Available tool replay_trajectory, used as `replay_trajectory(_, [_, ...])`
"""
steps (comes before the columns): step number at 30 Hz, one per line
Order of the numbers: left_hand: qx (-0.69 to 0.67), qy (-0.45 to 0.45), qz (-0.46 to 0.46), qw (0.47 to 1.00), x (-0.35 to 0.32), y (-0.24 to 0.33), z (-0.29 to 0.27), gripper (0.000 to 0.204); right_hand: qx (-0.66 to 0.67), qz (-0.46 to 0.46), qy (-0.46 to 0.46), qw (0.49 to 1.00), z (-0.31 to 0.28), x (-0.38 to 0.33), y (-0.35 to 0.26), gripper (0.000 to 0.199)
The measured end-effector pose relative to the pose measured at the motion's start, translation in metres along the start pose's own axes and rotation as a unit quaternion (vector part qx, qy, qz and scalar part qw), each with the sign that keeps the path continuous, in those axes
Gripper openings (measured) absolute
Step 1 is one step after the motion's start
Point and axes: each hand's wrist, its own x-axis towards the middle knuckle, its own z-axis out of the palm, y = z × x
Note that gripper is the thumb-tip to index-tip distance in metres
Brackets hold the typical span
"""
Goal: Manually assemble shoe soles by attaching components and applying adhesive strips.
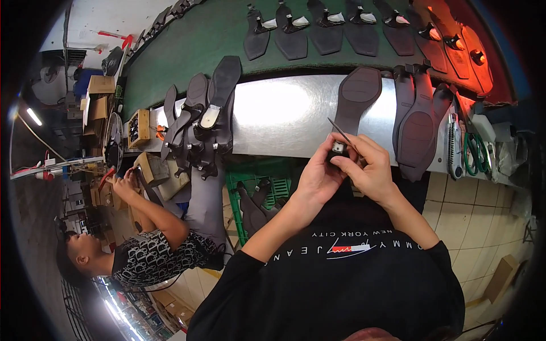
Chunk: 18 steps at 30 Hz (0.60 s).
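My left hand (315, 183) is closed around a small black piece (339, 149) with a pale top, low over the near edge of the metal table. A thin, pointed metal tool (338, 129) is gripped in my right hand (369, 166), its tip pointing up and left. The right thumb presses against the black piece. Just beyond my fingers lies a dark brown shoe sole (360, 91). My hands hide its near end, so I cannot tell whether the black piece is joined to it.
Dark soles with black fittings lie piled at left (196, 91) and right (418, 131). Several more line the green belt (187, 48). A utility knife (453, 145) and green-handled scissors (476, 150) are at far right. Below sits a green crate (233, 213). A co-worker (153, 250) works at left.
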Motion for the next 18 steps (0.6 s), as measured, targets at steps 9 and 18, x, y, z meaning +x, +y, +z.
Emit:
replay_trajectory(9, [0.138,0.008,0.054,0.989,-0.005,0.007,0.019,0.032,-0.029,-0.09,0.059,0.994,-0.008,0.006,0.003,0.026])
replay_trajectory(18, [0.322,0.062,0.418,0.847,-0.042,0.127,0.005,0.02,-0.022,0.018,0.07,0.997,-0.059,0.01,0.007,0.038])
